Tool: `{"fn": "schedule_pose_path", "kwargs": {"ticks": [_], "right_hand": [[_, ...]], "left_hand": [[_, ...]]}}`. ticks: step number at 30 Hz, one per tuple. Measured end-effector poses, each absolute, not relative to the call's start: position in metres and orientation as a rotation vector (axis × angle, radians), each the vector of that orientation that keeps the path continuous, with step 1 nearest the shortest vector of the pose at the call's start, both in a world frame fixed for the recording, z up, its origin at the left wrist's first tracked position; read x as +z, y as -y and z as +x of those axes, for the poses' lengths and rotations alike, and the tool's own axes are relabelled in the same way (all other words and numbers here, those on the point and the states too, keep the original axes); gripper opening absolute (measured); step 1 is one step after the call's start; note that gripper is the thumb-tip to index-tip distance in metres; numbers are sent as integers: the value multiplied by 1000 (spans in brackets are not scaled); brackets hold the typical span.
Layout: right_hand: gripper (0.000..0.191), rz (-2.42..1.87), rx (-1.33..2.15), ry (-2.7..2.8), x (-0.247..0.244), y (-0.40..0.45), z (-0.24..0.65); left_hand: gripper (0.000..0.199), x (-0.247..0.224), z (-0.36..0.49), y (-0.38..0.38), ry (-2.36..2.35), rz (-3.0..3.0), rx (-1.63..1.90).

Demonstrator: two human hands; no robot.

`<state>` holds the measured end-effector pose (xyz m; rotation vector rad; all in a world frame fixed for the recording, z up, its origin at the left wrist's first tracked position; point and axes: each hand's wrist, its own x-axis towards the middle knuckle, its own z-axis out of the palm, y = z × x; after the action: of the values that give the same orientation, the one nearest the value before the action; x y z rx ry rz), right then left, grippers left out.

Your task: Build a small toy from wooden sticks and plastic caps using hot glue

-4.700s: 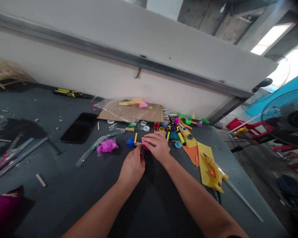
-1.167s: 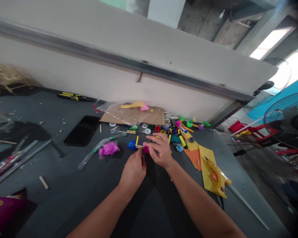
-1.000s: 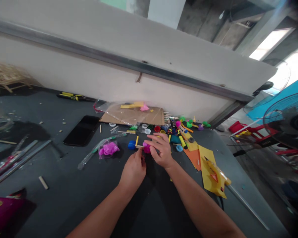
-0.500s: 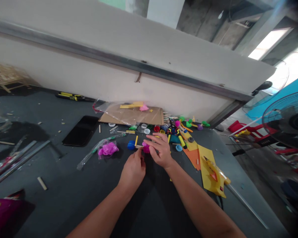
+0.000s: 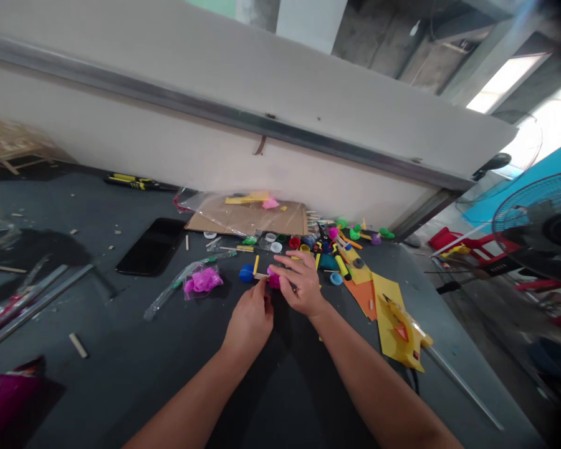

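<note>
My left hand [image 5: 250,319] and my right hand [image 5: 301,284] meet low in the middle of the dark tabletop. A small magenta piece [image 5: 273,281] sits between them, partly hidden by the right hand's fingers and thumb. A thin wooden stick [image 5: 260,275] runs from it toward a blue bottle cap [image 5: 246,273]. My left fingertips pinch near the stick, though the exact grip is partly hidden. A yellow stick [image 5: 256,265] stands just beyond.
Bottle caps, markers and craft bits [image 5: 330,252] lie beyond my right hand, next to orange and yellow paper [image 5: 393,321]. A cardboard sheet [image 5: 245,218], a black phone [image 5: 152,246] and a bagged magenta item [image 5: 202,280] lie further back. A fan [image 5: 537,227] stands right.
Both hands remain together at the magenta piece, with only small finger shifts. The whole scene has drifted slightly in view as my head moved.
</note>
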<state>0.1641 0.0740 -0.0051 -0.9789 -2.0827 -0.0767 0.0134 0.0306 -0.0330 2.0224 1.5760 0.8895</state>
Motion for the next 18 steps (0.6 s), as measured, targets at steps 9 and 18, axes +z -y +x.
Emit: {"fn": "schedule_pose_path", "kwargs": {"ticks": [9,18], "right_hand": [[28,-1013,-58,2119,-5,-73,162],[31,-1031,19,2019,-8,-75,166]], "left_hand": [[42,-32,14,-31,-1565,2050,911],[46,-35,13,-31,-1566,2026,908]]}}
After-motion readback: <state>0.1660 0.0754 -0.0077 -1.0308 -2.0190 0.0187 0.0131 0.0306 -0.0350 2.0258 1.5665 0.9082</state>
